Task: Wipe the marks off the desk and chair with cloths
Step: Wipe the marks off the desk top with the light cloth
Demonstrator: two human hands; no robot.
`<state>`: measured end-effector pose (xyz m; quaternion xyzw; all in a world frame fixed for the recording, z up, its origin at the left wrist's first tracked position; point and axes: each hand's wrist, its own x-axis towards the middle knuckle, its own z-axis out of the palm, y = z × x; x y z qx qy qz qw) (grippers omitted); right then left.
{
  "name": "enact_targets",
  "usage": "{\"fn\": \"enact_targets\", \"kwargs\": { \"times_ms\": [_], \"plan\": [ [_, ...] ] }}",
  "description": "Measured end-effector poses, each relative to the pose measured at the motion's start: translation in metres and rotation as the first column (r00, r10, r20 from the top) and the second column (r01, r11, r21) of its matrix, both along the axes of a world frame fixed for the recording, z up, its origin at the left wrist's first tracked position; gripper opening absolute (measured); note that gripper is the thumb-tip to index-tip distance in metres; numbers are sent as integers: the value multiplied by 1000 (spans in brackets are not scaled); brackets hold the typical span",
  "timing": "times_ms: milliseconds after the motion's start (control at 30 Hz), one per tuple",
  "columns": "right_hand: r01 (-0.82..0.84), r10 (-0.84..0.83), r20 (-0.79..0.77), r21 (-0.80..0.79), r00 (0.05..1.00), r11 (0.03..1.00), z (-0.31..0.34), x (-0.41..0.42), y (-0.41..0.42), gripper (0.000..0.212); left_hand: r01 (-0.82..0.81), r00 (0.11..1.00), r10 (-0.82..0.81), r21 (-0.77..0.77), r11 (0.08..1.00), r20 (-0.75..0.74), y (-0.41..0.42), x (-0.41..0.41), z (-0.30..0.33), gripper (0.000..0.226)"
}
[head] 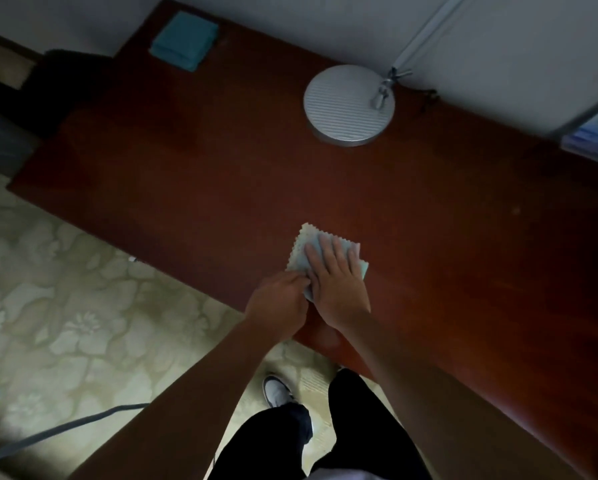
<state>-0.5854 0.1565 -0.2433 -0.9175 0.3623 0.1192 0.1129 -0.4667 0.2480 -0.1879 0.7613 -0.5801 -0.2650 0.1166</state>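
Light cloth (302,249), pale blue-green with zigzag edges, folded, flat on red-brown wooden table (429,254) near its front edge. Right hand (337,278) laid palm-down on cloth, fingers straight and together, pressing; grip wide, nothing clasped. Left hand (278,303) just beside right hand, touching it, fingers curled, pinching near corner of cloth at table edge. Teal cloth (183,41), folded in a stack, at far left corner of table, well apart from light cloth. Round silver lamp base (349,105), ribbed top, at back of table near wall; slim metal lamp arm (425,38) rising from it toward upper right. Dark cord (429,97) at back table edge just right of base. Blue-and-white packet (592,140) at far right edge of table, blurred, contents unreadable. Dark chair (65,84) beyond left end of table, dim, detail unclear. Patterned beige floor (65,306) with floral motif below front edge. Grey cable (65,426) across floor at lower left. Black trousers (359,427) and white shoe (276,389) at bottom centre.
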Motion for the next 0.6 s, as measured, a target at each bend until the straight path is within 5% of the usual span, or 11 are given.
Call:
{"fn": "enact_targets", "kwargs": {
  "times_ms": [267,500,600],
  "plan": [
    [199,-199,3,-41,980,979,-3,-114,-114,55,195,980,-196,34,980,22,-122,-96,-6,49],
    [591,-593,-4,-70,806,804,10,-269,-240,54,265,964,-262,92,960,-37,-217,-194,-1,53],
    [629,-633,-23,-87,774,772,11,-287,-267,55,266,964,-263,113,957,-40,-221,-194,-1,51]
  ]
}}
